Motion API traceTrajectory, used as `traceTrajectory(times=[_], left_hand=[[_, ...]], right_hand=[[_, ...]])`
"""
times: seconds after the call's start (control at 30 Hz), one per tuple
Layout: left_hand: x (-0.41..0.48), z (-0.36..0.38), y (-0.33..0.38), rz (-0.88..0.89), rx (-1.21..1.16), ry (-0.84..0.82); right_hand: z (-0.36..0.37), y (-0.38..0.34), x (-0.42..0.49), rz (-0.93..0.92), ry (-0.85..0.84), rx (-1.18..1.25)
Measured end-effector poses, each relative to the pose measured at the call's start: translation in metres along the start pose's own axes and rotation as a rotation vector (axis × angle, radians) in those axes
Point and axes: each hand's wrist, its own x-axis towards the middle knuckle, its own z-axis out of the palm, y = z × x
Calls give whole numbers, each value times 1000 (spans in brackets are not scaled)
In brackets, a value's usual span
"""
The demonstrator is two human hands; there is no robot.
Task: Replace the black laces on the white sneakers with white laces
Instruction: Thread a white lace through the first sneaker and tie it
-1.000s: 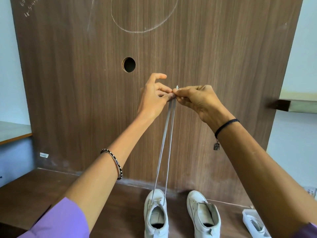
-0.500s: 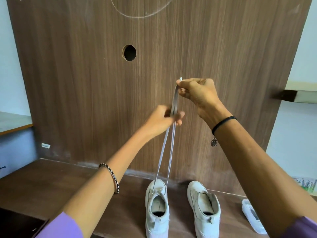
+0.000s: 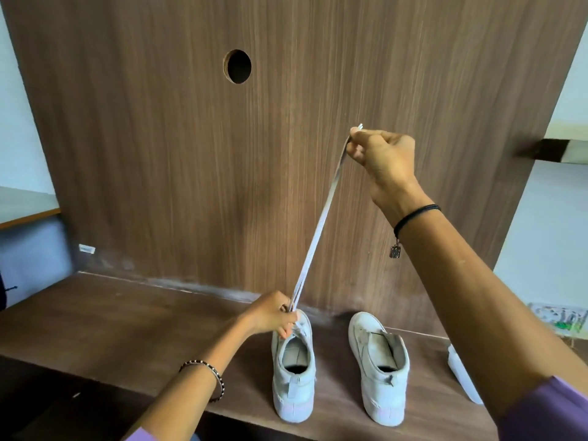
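Two white sneakers stand heel-toward-me on the wooden desk. The left sneaker (image 3: 294, 374) has a white lace (image 3: 321, 218) running up from its front eyelets, both strands pulled taut side by side. My right hand (image 3: 381, 157) pinches the two lace tips high up in front of the wooden back panel. My left hand (image 3: 273, 315) grips both strands low down, right above the left sneaker's toe end. The right sneaker (image 3: 380, 370) stands beside it with no lace visible and its tongue loose.
A tall wooden back panel (image 3: 159, 138) with a round hole (image 3: 238, 66) rises behind the desk (image 3: 111, 329). A white box or tray (image 3: 461, 374) lies at the right, partly hidden by my right arm. A shelf (image 3: 560, 151) juts out at the upper right.
My left hand has slid down along the two strands from near the tips to just above the left sneaker. My right hand has kept the tips and lowered somewhat.
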Motion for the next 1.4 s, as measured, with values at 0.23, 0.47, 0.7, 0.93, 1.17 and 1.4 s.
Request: traceTrajectory(times=[0.23,0.47,0.7,0.93,1.17,1.4], left_hand=[[4,1,-12,-11,-278,36],[5,-1,-12,-104,-457,20],[5,0,-25,-144,-591,9],[15,5,-26,-199,-610,83],[13,7,-30,-205,-579,134],[13,10,-23,-170,-623,160]], right_hand=[[-6,52,-14,116,-5,-122],[-14,137,-58,221,-24,-363],[-29,208,-100,320,-183,-407],[-32,239,-136,366,-490,-301],[-31,235,-156,296,-624,-445],[-18,244,-164,118,-567,-804]])
